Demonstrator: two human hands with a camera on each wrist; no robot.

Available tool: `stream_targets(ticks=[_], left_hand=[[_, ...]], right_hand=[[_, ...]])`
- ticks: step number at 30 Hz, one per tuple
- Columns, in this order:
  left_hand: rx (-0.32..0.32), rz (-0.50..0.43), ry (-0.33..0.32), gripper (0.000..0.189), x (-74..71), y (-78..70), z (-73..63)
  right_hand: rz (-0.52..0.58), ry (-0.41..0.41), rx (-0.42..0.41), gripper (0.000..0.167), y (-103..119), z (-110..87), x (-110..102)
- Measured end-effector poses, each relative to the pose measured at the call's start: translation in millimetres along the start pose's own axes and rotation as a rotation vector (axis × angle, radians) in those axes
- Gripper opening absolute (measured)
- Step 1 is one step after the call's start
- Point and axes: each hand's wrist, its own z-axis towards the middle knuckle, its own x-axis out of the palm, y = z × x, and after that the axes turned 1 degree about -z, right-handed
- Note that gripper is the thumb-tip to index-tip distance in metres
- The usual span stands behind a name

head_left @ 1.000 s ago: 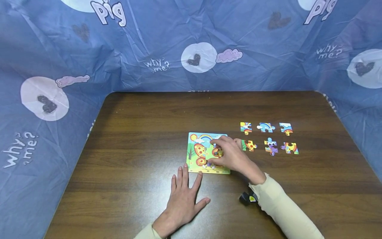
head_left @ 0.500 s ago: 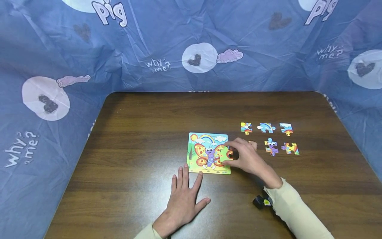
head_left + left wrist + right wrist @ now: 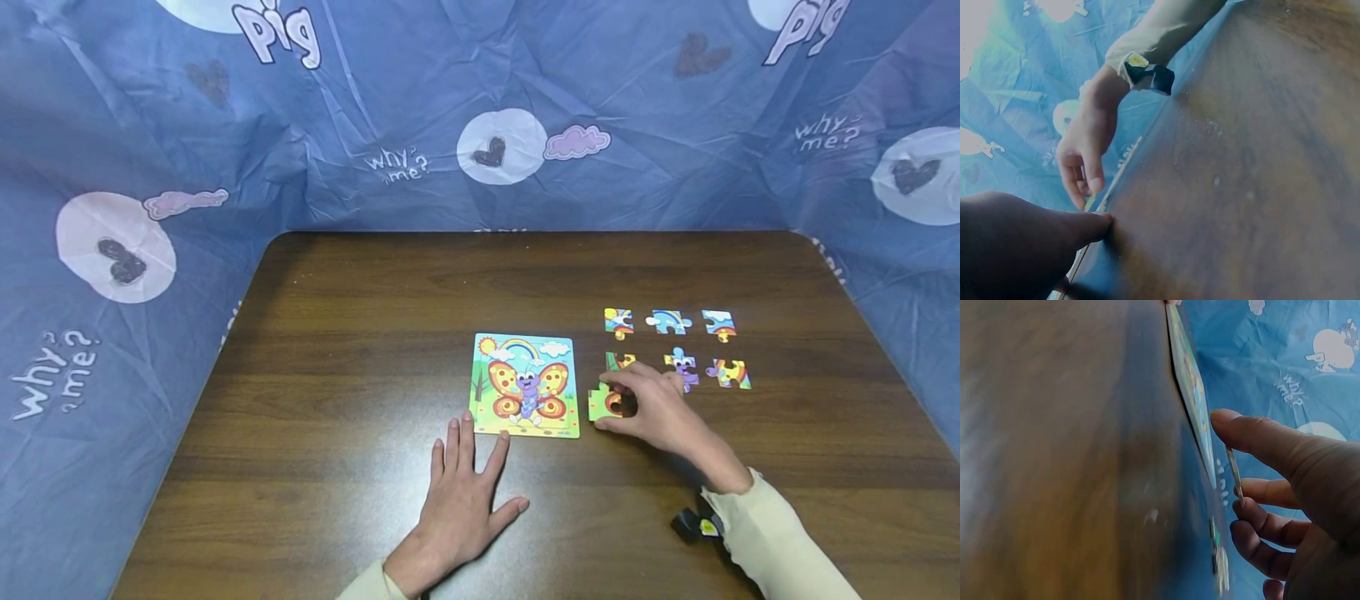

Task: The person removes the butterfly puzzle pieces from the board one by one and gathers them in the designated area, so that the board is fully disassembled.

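Observation:
My right hand point(image 3: 663, 412) pinches a green jigsaw piece point(image 3: 600, 406), marked with a red and orange ring, between thumb and fingers. The piece is just right of the square butterfly puzzle board point(image 3: 561, 422); in the right wrist view the held piece point(image 3: 1235, 475) shows edge-on, raised off the tabletop. My left hand point(image 3: 453, 508) lies spread on the table, with fingertips at the board's lower left edge. Behind my right hand, a green and yellow piece point(image 3: 617, 361) and a purple butterfly-face piece point(image 3: 684, 367) are partly covered.
Along the back right, a sun piece point(image 3: 618, 320), a rainbow piece point(image 3: 670, 322) and a cloud piece point(image 3: 719, 323) form a row. A yellow wing piece point(image 3: 731, 373) lies in front of them. A blue printed cloth point(image 3: 420, 92) surrounds the brown wooden table point(image 3: 337, 333).
My right hand has moved right from over the board, carrying the ring-marked jigsaw piece off it. The butterfly picture on the board is now uncovered. My left hand has stayed put.

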Motion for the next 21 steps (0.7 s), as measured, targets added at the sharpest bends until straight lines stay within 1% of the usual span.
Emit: stream_targets(ticks=[8, 21], left_hand=[[-0.001, 0.0, 0.006, 0.079, -0.1, 0.1, 0.3], [-0.005, -0.016, 0.019, 0.078, 0.3, 0.4, 0.7]], right_hand=[[-0.013, -0.013, -0.007, 0.062, -13.4, -11.4, -1.4], [-0.015, 0.034, 0.004, 0.061, -22.3, -20.6, -3.1]])
